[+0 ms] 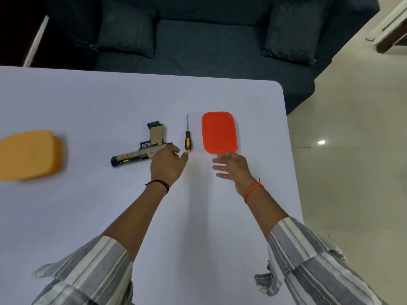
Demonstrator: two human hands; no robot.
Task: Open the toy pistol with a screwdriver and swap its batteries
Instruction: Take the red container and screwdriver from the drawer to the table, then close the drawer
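Tabletop (88, 106) is plain white, with a dark sofa (198, 40) behind it. One toy pistol (141, 150), tan and black, lies flat mid-table, one yellow-black screwdriver (187, 137) just right of it. One red lid (219, 132), one orange container (28, 155). Left hand (168, 164) touches the pistol's rear, fingers relaxed; right hand (231, 166) hovers, fingers spread.

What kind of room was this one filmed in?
Probably a home living room: a dark sofa with cushions stands behind the white table, on a glossy tiled floor.
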